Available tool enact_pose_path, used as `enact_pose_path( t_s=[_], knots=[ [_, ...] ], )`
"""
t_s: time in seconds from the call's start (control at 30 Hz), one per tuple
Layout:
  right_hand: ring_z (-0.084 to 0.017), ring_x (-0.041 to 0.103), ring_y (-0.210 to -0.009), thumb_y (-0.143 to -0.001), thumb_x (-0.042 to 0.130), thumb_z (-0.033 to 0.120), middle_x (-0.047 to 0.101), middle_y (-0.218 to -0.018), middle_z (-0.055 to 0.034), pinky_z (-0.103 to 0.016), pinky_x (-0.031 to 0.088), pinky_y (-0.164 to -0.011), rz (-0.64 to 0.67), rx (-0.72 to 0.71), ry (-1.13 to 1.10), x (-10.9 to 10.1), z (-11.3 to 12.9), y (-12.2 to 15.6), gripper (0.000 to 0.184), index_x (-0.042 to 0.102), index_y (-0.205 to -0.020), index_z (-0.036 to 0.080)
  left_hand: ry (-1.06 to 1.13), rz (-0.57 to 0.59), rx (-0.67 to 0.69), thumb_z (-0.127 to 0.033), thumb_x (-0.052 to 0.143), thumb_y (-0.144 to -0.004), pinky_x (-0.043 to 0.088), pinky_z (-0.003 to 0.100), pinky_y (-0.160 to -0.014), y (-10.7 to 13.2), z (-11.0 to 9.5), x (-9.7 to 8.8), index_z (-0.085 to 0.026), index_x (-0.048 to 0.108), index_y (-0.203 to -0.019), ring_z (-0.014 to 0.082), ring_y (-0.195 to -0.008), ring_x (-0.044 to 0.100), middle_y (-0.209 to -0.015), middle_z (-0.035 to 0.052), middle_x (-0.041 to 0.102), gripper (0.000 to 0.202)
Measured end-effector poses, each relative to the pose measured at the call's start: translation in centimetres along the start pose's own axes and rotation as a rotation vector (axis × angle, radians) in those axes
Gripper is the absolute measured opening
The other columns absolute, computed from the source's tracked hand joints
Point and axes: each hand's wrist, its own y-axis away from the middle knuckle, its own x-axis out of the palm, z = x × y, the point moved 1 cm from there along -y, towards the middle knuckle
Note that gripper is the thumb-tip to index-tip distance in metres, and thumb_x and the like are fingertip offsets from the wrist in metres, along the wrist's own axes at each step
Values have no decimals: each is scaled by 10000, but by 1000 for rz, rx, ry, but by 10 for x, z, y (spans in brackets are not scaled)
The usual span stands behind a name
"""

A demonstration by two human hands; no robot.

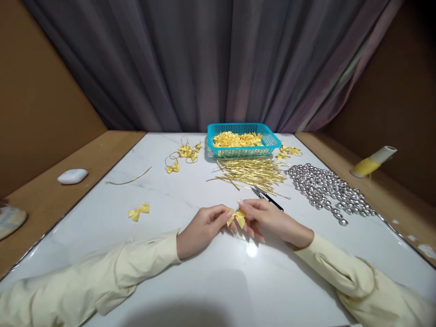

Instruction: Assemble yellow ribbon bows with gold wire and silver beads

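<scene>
A yellow ribbon bow point(237, 219) is held between my two hands over the middle of the white table. My left hand point(208, 227) pinches its left loop between thumb and fingers. At the bow's upper right, the thumb and fingertips of my right hand point(269, 218) close on it; whether they also hold something small there, I cannot tell. Another yellow bow point(139, 211) lies alone to the left. Just beyond my right hand are black thread snips point(267, 197), partly hidden by it. Gold cords point(252, 172) are heaped farther back.
A blue basket point(243, 152) of yellow bows stands at the back. Bows with cord loops point(187, 152) lie left of it, more bows point(288, 151) right. Silver beads point(327, 188) spread at right. One cord point(129, 177) and a white case point(72, 176) lie left; a yellow-and-white tube point(373, 162) sits right.
</scene>
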Motion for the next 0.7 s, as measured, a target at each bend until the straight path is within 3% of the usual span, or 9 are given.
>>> enact_pose_path(
  t_s=[0.1, 0.3, 0.47, 0.7],
  knots=[
    [-49, 411, -326, -826, 396, 520, 483, -493, 36, -141, 330, -284, 33, 13, 48, 5, -2, 1, 418, 536, -717, 141, 26, -8, -2, -342, 427, -854, 405, 265, -661, -1, 1, 0, -121, 574, -703, 135, -664, 523, -668, 23, 579, 305],
    [-52, 406, -327, -838, 408, 454, 485, -495, 40, -140, 316, -280, -58, 6, 55, 9, -5, -1, 345, 491, -677, 160, 115, 63, -15, -311, 479, -836, 413, 253, -659, -2, -1, 1, -118, 575, -728, 132, -676, 542, -688, 29, 595, 241],
    [-59, 390, -314, -838, 415, 414, 468, -469, 54, -152, 298, -280, -104, -4, 49, 10, -2, -4, 293, 467, -681, 172, 153, 32, -29, -306, 522, -810, 420, 254, -655, -5, 0, 3, -117, 579, -746, 134, -671, 550, -695, 30, 604, 208],
    [-62, 334, -372, -830, 437, 346, 378, -446, 67, -186, 261, -363, -324, -121, 150, 15, -2, -4, 297, 433, -589, 173, 146, 57, -30, -306, 526, -807, 419, 259, -659, -5, -3, 1, -105, 591, -704, 132, -650, 547, -662, 33, 600, 235]
  ],
)
